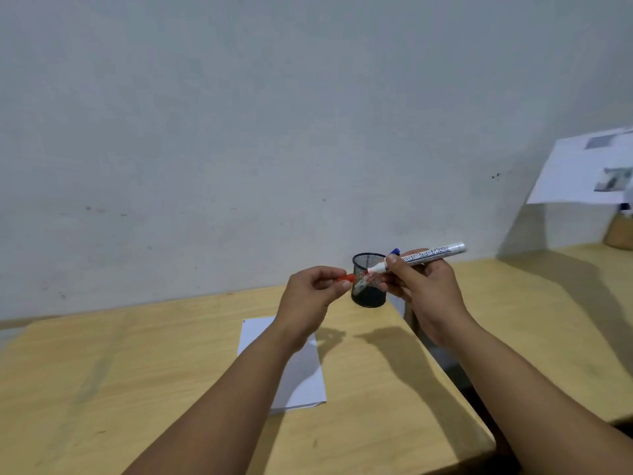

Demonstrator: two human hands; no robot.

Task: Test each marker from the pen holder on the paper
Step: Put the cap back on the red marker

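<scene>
white board marker (424, 258) uncapped — right hand (424, 296) clamped on its barrel
left hand (313, 296) pinches the red cap (346, 278) beside the black mesh pen holder (368, 296)

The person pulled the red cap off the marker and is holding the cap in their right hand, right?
Not quite. The head view shows the red cap pinched in the left hand. The right hand holds the uncapped marker.

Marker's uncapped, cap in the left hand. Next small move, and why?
Probably lower the right hand so the whiteboard marker tip meets the paper. The red cap is already off, pinched in the left hand; both hands hover near the mesh pen holder, well above the sheet, which looks nearly unmarked.
</scene>
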